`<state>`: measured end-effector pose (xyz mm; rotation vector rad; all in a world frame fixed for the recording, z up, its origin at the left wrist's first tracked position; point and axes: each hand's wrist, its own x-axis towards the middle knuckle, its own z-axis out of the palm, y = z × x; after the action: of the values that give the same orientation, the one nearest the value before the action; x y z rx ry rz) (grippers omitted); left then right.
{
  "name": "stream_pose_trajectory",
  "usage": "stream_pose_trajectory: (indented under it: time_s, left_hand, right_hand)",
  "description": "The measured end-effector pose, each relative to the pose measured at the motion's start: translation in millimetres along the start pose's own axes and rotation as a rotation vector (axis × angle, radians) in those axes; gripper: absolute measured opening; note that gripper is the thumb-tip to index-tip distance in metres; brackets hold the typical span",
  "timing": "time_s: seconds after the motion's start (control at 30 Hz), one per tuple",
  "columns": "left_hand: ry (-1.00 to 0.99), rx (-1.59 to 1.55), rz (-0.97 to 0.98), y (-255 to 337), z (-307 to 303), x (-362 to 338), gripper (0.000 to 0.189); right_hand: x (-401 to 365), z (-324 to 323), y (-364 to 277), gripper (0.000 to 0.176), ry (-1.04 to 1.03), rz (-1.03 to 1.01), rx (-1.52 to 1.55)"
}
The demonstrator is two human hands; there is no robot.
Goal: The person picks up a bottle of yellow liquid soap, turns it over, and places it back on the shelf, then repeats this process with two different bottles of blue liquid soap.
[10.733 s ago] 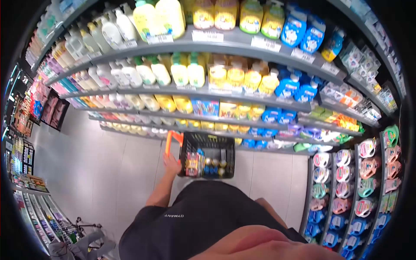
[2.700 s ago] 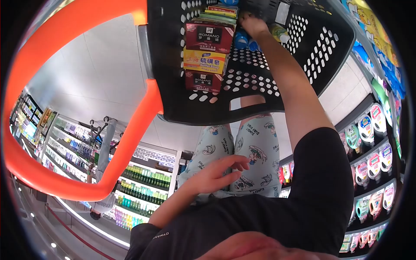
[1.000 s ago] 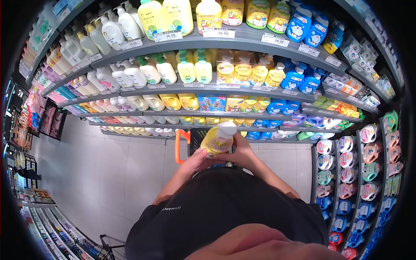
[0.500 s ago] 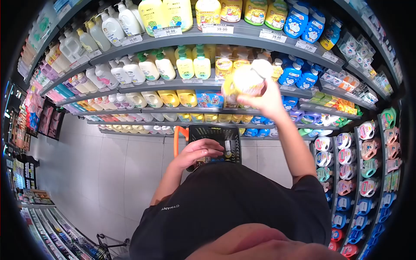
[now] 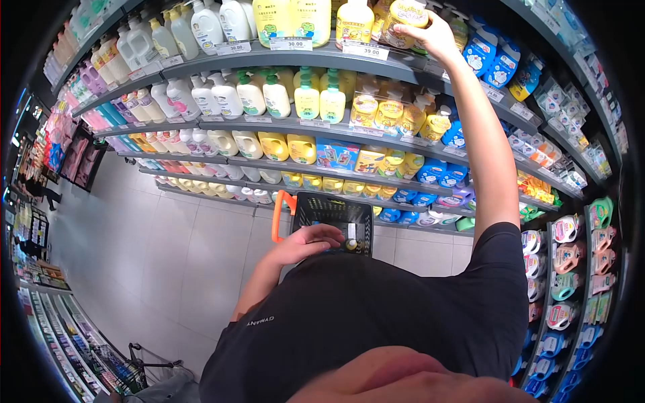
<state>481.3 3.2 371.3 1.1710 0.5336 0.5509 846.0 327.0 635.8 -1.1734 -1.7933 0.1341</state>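
High on the shelf, my right hand [image 5: 440, 33] is wrapped round a yellow bottle [image 5: 402, 28] with a cartoon label. The bottle tilts a little and stands among similar yellow bottles; whether its base rests on the shelf cannot be made out. Left of it is another yellow bottle [image 5: 354, 25] behind a 39.00 price tag [image 5: 366, 50]. Down by my body, my left hand [image 5: 309, 244] hangs over the near left edge of a black shopping basket [image 5: 326, 203], fingers loosely stretched with nothing in them. A few small items lie in the basket, partly hidden.
Curved shelves [image 5: 255, 121] packed with pump bottles run across the front. Blue bottles [image 5: 480, 50] stand right of my right hand. The basket has an orange handle [image 5: 279, 218]. Detergent bottles [image 5: 568, 258] fill racks on the right. Grey tiled floor [image 5: 181, 269] stretches left, with a wire cart [image 5: 121, 369] behind.
My right hand has carried the yellow bottle up from before the middle shelves to the upper shelf. The view has shifted, and my left hand stays by the basket.
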Motion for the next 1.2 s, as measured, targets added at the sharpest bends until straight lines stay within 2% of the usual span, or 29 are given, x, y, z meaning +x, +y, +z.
stream_pose_trajectory:
  time_s: [0.1,0.23,0.33,0.43,0.53,0.63,0.67,0.73,0.8,0.87,0.9,0.93,1.0,1.03,1.1,1.13,1.2]
  left_hand:
    - [0.025,-0.017,-0.023,-6.9,0.4,-6.8,0.044]
    - [0.021,-0.034,-0.049,-9.2,1.8,-12.1,0.044]
    - [0.006,-0.047,-0.072,-8.0,2.4,-13.3,0.045]
    - [-0.001,-0.037,-0.070,-8.9,2.1,-12.4,0.044]
    - [-0.028,0.067,-0.058,-14.5,1.6,-8.1,0.043]
    - [-0.059,0.217,-0.062,-11.0,2.9,-1.6,0.041]
    - [-0.052,0.195,-0.079,-10.1,2.5,-0.8,0.041]
    - [-0.033,0.126,-0.130,-13.1,3.0,-1.2,0.040]
    - [-0.009,0.103,-0.158,-23.4,-4.2,-1.8,0.041]
    - [-0.005,0.069,-0.172,-37.2,-13.8,-2.6,0.042]
    - [0.037,0.012,-0.201,-43.3,-14.3,-4.0,0.043]
    - [0.065,0.044,-0.230,-51.5,-16.7,-5.8,0.042]
    - [0.120,-0.046,-0.290,-60.0,-11.3,-11.5,0.038]
    - [0.148,-0.084,-0.317,-61.0,-9.3,-11.7,0.037]
    - [0.197,-0.090,-0.340,-72.8,-17.9,-0.7,0.037]
    - [0.213,-0.081,-0.368,-84.7,-19.7,-1.0,0.037]
    - [0.265,-0.095,-0.421,-114.2,-25.9,1.8,0.037]
  right_hand:
    - [7.4,5.8,11.5,0.059,-0.123,0.118,0.038]
    - [3.2,13.1,9.9,0.067,-0.251,0.123,0.017]
    - [5.8,18.4,11.9,0.080,-0.234,0.179,0.015]
    - [11.9,24.1,21.7,0.085,-0.245,0.153,-0.108]
    - [8.3,23.4,21.8,0.091,-0.259,0.125,-0.089]
    - [9.3,19.9,25.9,0.097,-0.194,-0.004,-0.260]
    - [2.1,20.9,26.8,0.063,-0.040,-0.124,-0.417]
    - [-19.2,3.6,-14.9,0.077,0.177,-0.025,-0.525]
    - [-43.5,-11.6,-46.1,0.082,0.203,-0.187,-0.332]
    - [-84.1,-21.6,-90.5,0.072,0.005,-0.131,-0.103]
    - [-104.7,-18.2,-97.7,0.059,-0.035,-0.190,-0.060]
    - [-118.6,-13.7,-83.6,0.051,-0.154,-0.183,0.156]
    - [-162.9,-6.5,-70.9,0.048,-0.468,0.055,0.381]
    - [-187.9,-9.1,-77.9,0.051,-0.693,0.105,0.351]
    - [-227.3,7.5,-13.8,0.041,-1.066,0.218,0.241]
    - [-243.8,26.7,-22.6,0.025,-1.102,0.162,0.398]
    - [-296.3,67.8,12.9,0.029,-1.078,0.487,0.580]
